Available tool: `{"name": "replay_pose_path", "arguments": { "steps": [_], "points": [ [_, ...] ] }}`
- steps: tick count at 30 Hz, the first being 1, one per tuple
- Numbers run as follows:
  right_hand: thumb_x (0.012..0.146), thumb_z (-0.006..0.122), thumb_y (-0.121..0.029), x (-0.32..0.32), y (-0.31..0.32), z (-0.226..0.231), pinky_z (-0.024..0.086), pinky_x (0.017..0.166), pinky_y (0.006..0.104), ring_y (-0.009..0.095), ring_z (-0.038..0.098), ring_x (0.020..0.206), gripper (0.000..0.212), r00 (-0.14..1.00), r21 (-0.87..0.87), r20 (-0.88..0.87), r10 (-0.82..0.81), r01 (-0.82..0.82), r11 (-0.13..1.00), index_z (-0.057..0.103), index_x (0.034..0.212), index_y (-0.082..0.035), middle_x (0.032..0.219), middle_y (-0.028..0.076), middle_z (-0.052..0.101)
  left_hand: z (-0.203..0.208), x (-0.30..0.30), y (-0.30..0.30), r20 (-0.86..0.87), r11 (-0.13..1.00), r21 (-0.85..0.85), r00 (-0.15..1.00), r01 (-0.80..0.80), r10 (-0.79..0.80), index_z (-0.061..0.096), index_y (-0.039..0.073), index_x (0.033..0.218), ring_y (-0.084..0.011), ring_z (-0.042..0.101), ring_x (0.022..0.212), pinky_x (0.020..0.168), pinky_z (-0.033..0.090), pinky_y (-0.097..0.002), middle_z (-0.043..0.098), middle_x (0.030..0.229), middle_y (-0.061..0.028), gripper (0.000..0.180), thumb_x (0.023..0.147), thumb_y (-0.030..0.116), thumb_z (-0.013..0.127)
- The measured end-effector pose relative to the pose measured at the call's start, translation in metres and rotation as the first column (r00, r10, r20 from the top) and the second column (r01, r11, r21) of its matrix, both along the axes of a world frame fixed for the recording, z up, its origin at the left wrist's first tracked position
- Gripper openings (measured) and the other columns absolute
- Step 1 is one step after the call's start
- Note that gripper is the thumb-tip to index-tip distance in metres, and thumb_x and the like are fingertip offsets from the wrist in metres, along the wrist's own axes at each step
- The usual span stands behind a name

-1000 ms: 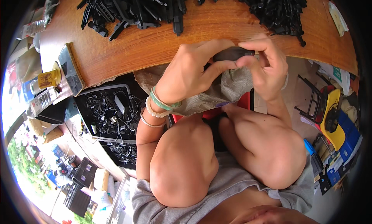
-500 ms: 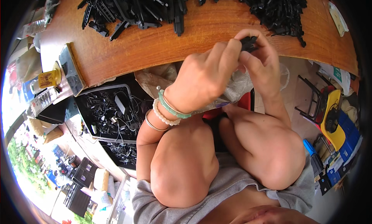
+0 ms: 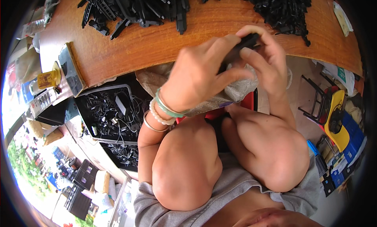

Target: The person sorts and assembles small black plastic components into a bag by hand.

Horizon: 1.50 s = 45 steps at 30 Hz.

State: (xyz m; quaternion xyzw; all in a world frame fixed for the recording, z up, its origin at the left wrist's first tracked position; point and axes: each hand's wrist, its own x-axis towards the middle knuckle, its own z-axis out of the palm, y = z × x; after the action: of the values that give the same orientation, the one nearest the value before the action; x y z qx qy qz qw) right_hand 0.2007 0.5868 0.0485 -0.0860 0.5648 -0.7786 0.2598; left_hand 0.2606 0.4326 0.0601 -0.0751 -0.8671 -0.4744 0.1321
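My right hand point(image 3: 271, 64) pinches a black plastic part point(image 3: 248, 42) between its thumb and curled index finger, above the table's near edge. The part is narrow, and its lower end is dark and blurred. Just left of it, my left hand point(image 3: 202, 73) is spread, with the thumb apart and the index fingertip close to or touching the part. Its other fingers are partly hidden. Bracelets circle my left wrist. Piles of black plastic pieces point(image 3: 133, 9) and smaller black pieces point(image 3: 280, 11) lie on the wooden table point(image 3: 157, 50).
A crumpled translucent bag point(image 3: 153, 79) hangs below the table edge over something red. Left of my knees stands a black tray point(image 3: 106, 113) of cables and small parts. A dark flat box point(image 3: 72, 69) rests at the table's left. On the right is a yellow-backed chair point(image 3: 337, 121).
My left hand has shifted slightly left, its thumb swinging down and away from the part. More of the black part shows between the hands. My right hand keeps its pinch.
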Motion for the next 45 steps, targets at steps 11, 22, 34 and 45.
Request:
{"name": "replay_pose_path", "arguments": {
  "steps": [11, 22, 34, 45],
  "points": [
    [0.085, 0.061, 0.000, -0.052, 0.038, -0.006, 0.048, 0.070, 0.0298, 0.020, 0.059, 0.081, 0.017, 0.386, 0.339, -0.916, 0.109, 0.600, 0.725, 0.066, 0.100, -0.006, 0.094, 0.008, 0.062, -0.010, -0.113, -0.028, -0.365, 0.721, -0.679, 0.915, -0.135, -0.173, 0.057, 0.001, 0.114, -0.0326, 0.044, 0.122, 0.095, 0.042, -0.0394, 0.050, 0.127, -0.0176, 0.039, 0.075, 0.003, 0.057],
    [0.072, 0.073, -0.001, -0.062, 0.019, -0.038, 0.043, 0.088, 0.0354, 0.026, 0.053, 0.105, 0.031, 0.180, 0.243, -0.970, 0.165, 0.638, 0.730, 0.069, 0.100, -0.012, 0.117, 0.005, 0.059, -0.035, -0.076, -0.020, -0.331, 0.742, -0.662, 0.931, -0.112, -0.155, 0.058, 0.005, 0.087, -0.0213, 0.056, 0.081, 0.074, 0.043, -0.0315, 0.056, 0.082, -0.0064, 0.017, 0.070, 0.007, 0.058],
    [0.079, 0.067, 0.003, -0.078, 0.012, -0.031, 0.046, 0.074, 0.0268, 0.018, 0.066, 0.085, 0.020, 0.059, 0.082, -0.997, 0.058, 0.637, 0.766, 0.069, 0.098, -0.002, 0.098, 0.006, 0.070, -0.032, -0.062, -0.017, -0.354, 0.842, -0.530, 0.928, -0.095, -0.118, 0.060, 0.003, 0.088, -0.0244, 0.052, 0.078, 0.070, 0.044, -0.0332, 0.052, 0.083, -0.0084, 0.019, 0.069, 0.005, 0.061],
    [0.087, 0.063, -0.003, -0.083, 0.021, -0.012, 0.040, 0.068, 0.0207, 0.011, 0.053, 0.080, 0.014, 0.604, 0.119, -0.761, -0.239, 0.491, 0.863, 0.066, 0.100, 0.002, 0.096, 0.005, 0.060, -0.008, -0.051, -0.031, 0.192, 0.623, 0.759, 0.980, -0.188, 0.061, 0.049, -0.006, 0.109, -0.0252, 0.067, 0.088, 0.080, 0.053, -0.0313, 0.064, 0.103, -0.0236, 0.020, 0.098, 0.011, 0.043]
  ]
}}
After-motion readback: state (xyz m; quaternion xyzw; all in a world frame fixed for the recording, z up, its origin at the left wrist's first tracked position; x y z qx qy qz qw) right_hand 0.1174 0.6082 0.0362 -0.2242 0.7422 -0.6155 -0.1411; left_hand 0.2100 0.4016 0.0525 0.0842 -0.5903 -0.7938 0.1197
